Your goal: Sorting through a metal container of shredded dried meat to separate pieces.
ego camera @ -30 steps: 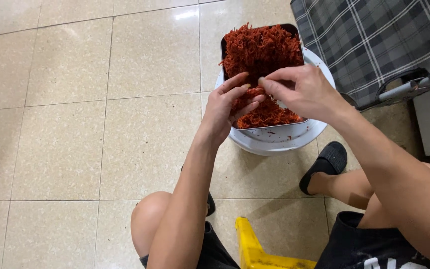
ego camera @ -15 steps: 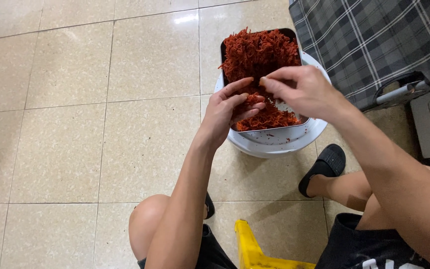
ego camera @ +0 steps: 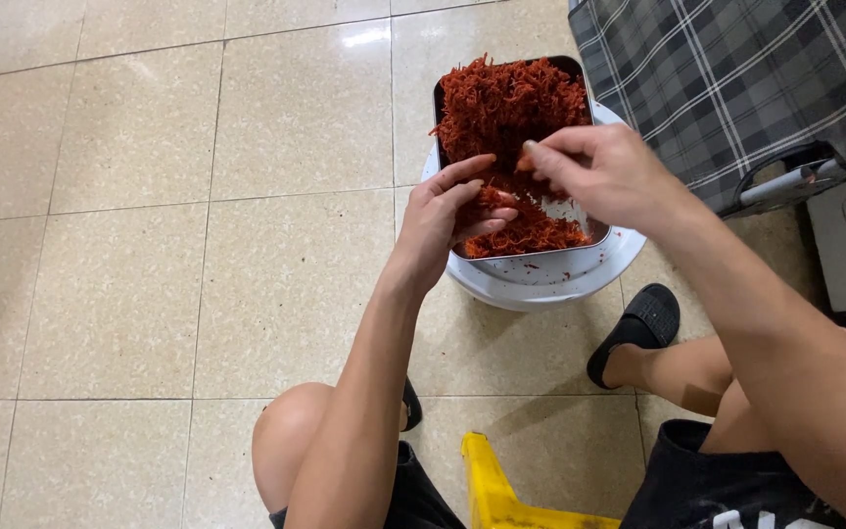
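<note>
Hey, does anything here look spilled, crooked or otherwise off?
Nothing is spilled on the tiled floor. The one odd thing: the metal tray of red shreds sits on top of a round white container on the floor, overhanging its far rim. Both the left hand and right hand work in the shreds.

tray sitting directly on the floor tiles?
No, the metal tray of red shreds rests on top of a round white container, which stands on the tiled floor.
</note>
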